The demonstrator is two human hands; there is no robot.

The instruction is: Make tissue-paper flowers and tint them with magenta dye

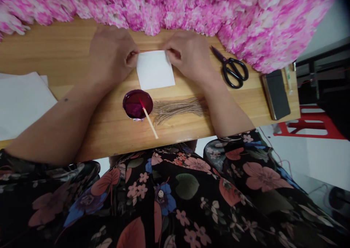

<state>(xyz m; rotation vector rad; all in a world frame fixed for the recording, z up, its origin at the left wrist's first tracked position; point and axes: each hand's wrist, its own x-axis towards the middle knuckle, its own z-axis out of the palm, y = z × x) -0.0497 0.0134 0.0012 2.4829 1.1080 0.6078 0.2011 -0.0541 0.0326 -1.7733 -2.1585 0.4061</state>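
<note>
Through the head camera I have both bare hands at the far side of the table [54,51], with the paper [155,70] between them. The left hand [113,53] is closed, its thumb and fingers pinching the far left corner. The right hand [190,55] is closed the same way on the far right corner; I can't make out every fingertip on either side. The paper is white and roughly square, its near edge towards me.

Just near of it I see the dish [124,104], filled with something dark purplish red. The stick [152,128] has its red tip in there, while its pale end points near and right over the wood. Right of the dish lie the stems [180,107], thin and brown, their right ends close by the right forearm.

Farther right I get the scissors [231,71], black-handled, blades pointing far and left, then the phone [276,95] near the table's right end. At the left edge I have the sheets [24,102], white and overlapping, partly behind the left forearm. Pink flowers [153,11] fill the far side.
</note>
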